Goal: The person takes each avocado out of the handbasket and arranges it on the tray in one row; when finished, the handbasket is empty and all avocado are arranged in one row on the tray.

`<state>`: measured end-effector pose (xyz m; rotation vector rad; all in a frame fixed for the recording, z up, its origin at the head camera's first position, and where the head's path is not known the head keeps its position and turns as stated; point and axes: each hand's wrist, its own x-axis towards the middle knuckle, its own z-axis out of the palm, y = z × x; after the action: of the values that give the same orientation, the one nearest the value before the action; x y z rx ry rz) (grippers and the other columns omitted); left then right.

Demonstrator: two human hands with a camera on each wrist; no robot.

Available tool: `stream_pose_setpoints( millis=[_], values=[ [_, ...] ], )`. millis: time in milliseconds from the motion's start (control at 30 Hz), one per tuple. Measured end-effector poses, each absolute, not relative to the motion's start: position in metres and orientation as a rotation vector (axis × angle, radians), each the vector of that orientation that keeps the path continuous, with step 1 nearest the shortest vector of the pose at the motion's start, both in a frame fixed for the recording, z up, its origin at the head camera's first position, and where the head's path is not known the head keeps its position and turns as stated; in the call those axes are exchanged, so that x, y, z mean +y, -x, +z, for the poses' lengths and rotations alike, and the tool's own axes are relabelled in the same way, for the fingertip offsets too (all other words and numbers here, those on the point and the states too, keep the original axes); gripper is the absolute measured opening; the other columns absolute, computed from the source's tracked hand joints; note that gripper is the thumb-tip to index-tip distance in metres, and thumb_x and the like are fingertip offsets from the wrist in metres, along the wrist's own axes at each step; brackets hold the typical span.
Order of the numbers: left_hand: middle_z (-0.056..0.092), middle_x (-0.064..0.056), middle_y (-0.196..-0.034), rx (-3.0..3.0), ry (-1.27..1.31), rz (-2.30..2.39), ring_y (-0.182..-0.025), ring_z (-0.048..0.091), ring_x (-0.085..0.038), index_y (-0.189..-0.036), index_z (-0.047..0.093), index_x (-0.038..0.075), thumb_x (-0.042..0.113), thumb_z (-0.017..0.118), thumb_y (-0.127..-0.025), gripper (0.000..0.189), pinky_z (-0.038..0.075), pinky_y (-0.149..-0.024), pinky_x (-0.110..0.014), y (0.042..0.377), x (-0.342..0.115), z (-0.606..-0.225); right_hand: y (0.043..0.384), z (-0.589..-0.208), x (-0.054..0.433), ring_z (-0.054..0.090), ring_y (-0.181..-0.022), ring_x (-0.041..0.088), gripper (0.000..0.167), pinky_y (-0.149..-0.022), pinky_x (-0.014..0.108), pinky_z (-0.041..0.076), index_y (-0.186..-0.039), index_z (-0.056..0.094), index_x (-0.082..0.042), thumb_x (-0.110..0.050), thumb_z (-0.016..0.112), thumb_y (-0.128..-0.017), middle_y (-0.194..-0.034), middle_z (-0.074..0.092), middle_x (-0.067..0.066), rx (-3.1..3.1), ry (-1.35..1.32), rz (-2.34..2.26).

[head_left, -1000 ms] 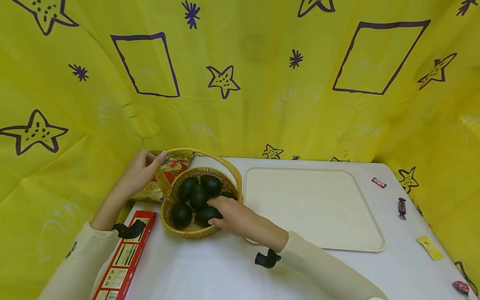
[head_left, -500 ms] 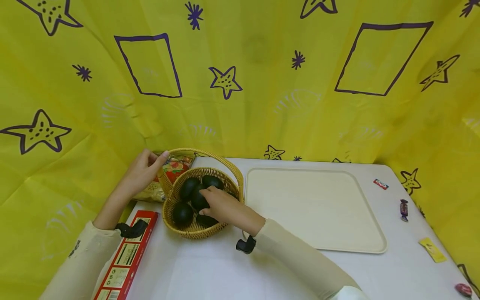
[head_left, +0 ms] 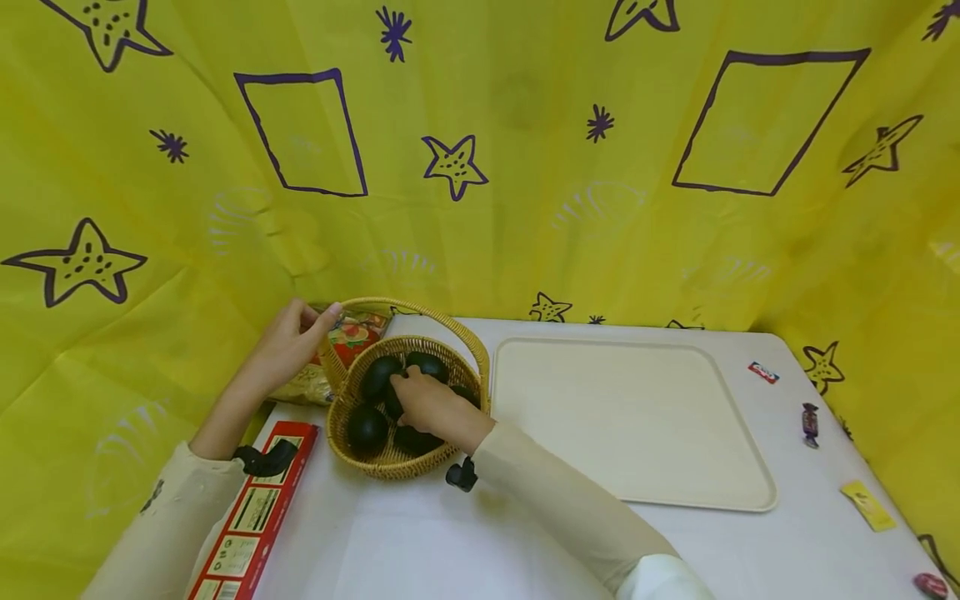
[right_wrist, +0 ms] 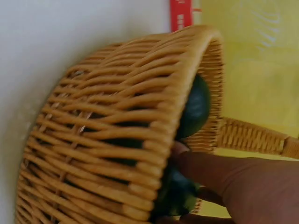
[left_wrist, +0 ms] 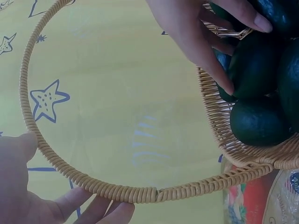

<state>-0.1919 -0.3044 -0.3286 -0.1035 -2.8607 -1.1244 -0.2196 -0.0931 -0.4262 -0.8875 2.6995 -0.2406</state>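
A wicker basket of dark green avocados stands left of the table's middle. My left hand holds its arched handle; in the left wrist view, the thumb lies on one side and the fingers on the other. My right hand reaches down into the basket. Its thumb and fingers are curled about the middle avocado, which the hand partly covers in the head view. Other avocados, such as the one at the near left, lie around it. The basket wall hides part of the right fingers in the right wrist view.
A cream tray lies right of the basket. Along the left edge is a long red box, with a colourful food packet behind the basket. Several wrapped sweets, including a purple one, lie along the right edge. A yellow curtain encloses the table.
My right hand has moved left and away from me, from the near-right avocado to the middle one, uncovering an avocado at the basket's right side. The left hand stays on the handle.
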Motion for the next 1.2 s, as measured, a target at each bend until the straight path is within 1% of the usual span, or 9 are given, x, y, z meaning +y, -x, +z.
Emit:
stream_pose_setpoints(
  millis=[200,333,433,567,667,800,933,1033,1200],
  values=[
    [0.052,-0.016,-0.088,-2.858,0.111,-1.137,-0.071,0.053,-0.028,-0.107,0.048,0.0,0.058,0.043,-0.11,0.059,0.046,-0.066,-0.039,0.192,-0.303,-0.328,0.221,-0.429,-0.098,0.07,-0.114,0.028,0.073,-0.086,0.034,0.061,-0.158,0.046,-0.009,-0.033,0.079,-0.097,-0.154,0.047,0.02,2.708,0.879,-0.212],
    [0.052,-0.016,-0.088,-2.862,0.115,-1.153,-0.069,0.052,-0.028,-0.109,0.048,-0.001,0.06,0.042,-0.11,0.061,0.046,-0.063,-0.039,0.192,-0.303,-0.328,0.219,-0.43,-0.101,0.071,-0.096,0.023,0.071,-0.073,0.029,0.06,-0.154,0.051,-0.006,-0.034,0.08,-0.095,-0.15,0.048,0.02,2.737,0.879,-0.183],
    [0.051,-0.017,-0.093,-2.861,0.101,-1.136,-0.073,0.053,-0.029,-0.112,0.046,-0.001,0.059,0.042,-0.11,0.06,0.047,-0.066,-0.039,0.191,-0.303,-0.328,0.218,-0.43,-0.106,0.069,-0.086,0.02,0.069,-0.065,0.027,0.057,-0.149,0.055,-0.004,-0.035,0.082,-0.094,-0.148,0.048,0.019,2.754,0.879,-0.153],
    [0.052,-0.018,-0.094,-2.858,0.105,-1.133,-0.074,0.053,-0.03,-0.112,0.046,-0.001,0.057,0.042,-0.111,0.058,0.047,-0.067,-0.04,0.19,-0.303,-0.328,0.218,-0.429,-0.109,0.07,-0.091,0.021,0.071,-0.069,0.028,0.059,-0.149,0.056,-0.004,-0.036,0.084,-0.092,-0.156,0.045,0.02,2.746,0.88,-0.115],
    [0.051,-0.017,-0.095,-2.857,0.107,-1.147,-0.074,0.053,-0.029,-0.112,0.047,-0.001,0.057,0.043,-0.111,0.058,0.047,-0.067,-0.039,0.19,-0.302,-0.328,0.218,-0.429,-0.109,0.072,-0.098,0.024,0.067,-0.076,0.032,0.061,-0.146,0.058,-0.007,-0.035,0.085,-0.091,-0.154,0.05,0.019,2.736,0.898,-0.101],
    [0.05,-0.018,-0.096,-2.858,0.099,-1.156,-0.076,0.055,-0.031,-0.112,0.046,-0.001,0.058,0.043,-0.11,0.059,0.048,-0.068,-0.04,0.19,-0.302,-0.328,0.218,-0.429,-0.109,0.072,-0.105,0.025,0.048,-0.079,0.033,0.061,-0.128,0.068,-0.01,-0.031,0.087,-0.09,-0.134,0.067,0.013,2.718,0.942,-0.115],
    [0.05,-0.019,-0.097,-2.859,0.094,-1.148,-0.077,0.055,-0.032,-0.112,0.046,-0.001,0.058,0.042,-0.11,0.06,0.048,-0.069,-0.04,0.189,-0.302,-0.327,0.219,-0.427,-0.11,0.074,-0.1,0.023,0.028,-0.075,0.032,0.06,-0.105,0.074,-0.011,-0.025,0.09,-0.088,-0.111,0.075,0.008,2.686,0.951,-0.162],
    [0.05,-0.018,-0.099,-2.865,0.096,-1.135,-0.076,0.053,-0.03,-0.112,0.046,-0.001,0.058,0.041,-0.111,0.059,0.046,-0.069,-0.04,0.188,-0.302,-0.327,0.22,-0.426,-0.111,0.074,-0.095,0.021,0.022,-0.073,0.032,0.06,-0.096,0.076,-0.011,-0.023,0.091,-0.086,-0.106,0.077,0.007,2.679,0.944,-0.167],
    [0.05,-0.018,-0.099,-2.859,0.105,-1.117,-0.076,0.051,-0.026,-0.111,0.046,0.0,0.054,0.041,-0.112,0.055,0.043,-0.069,-0.04,0.188,-0.303,-0.328,0.221,-0.426,-0.111,0.074,-0.094,0.021,0.02,-0.071,0.034,0.06,-0.089,0.076,-0.013,-0.023,0.093,-0.085,-0.103,0.077,0.004,2.701,0.964,-0.14]
  ],
)
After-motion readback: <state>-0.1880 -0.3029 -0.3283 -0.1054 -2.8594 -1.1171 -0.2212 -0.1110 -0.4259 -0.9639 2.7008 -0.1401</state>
